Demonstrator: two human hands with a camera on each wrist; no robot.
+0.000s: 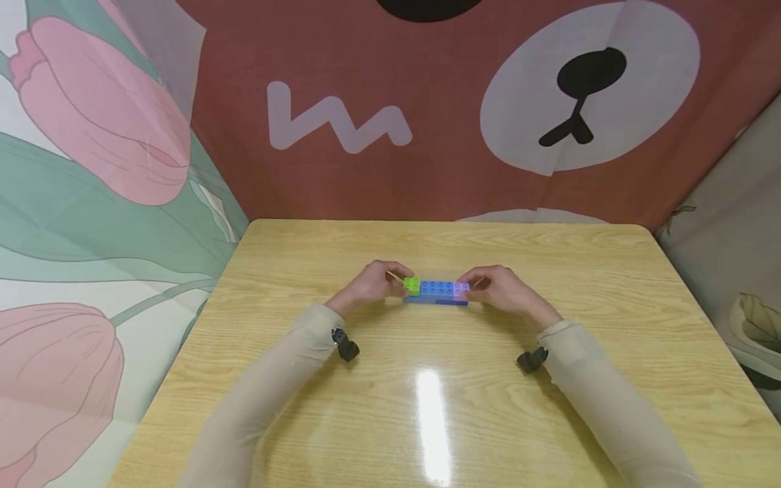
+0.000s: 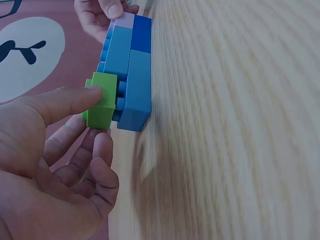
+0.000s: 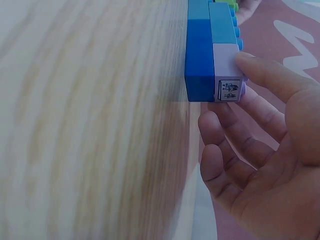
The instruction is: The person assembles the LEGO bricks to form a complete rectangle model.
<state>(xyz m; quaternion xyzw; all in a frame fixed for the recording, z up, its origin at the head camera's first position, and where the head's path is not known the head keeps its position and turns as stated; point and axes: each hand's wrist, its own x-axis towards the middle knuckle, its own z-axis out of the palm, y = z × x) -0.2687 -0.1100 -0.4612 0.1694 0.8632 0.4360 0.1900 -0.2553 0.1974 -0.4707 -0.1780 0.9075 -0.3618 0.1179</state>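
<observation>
A two-layer row of toy building blocks lies on the table. Its lower layer joins a light blue block (image 2: 137,90) and a dark blue block (image 3: 199,55); on top are another blue block (image 1: 436,288) and a lilac block (image 3: 226,61) with a printed end. My left hand (image 1: 371,281) pinches a lime green block (image 2: 103,102) between thumb and fingers at the left end. Studs show in a gap between this green block and the lower light blue one. At the opposite end my right hand (image 1: 502,288) pinches the lilac block, which sits flush on the dark blue one.
The wooden table (image 1: 342,420) reaches back to a wall cloth (image 1: 427,183) with a cartoon print. A flowered cloth (image 1: 61,285) hangs along the left side. Pale fabric (image 1: 756,318) is beyond the right table edge.
</observation>
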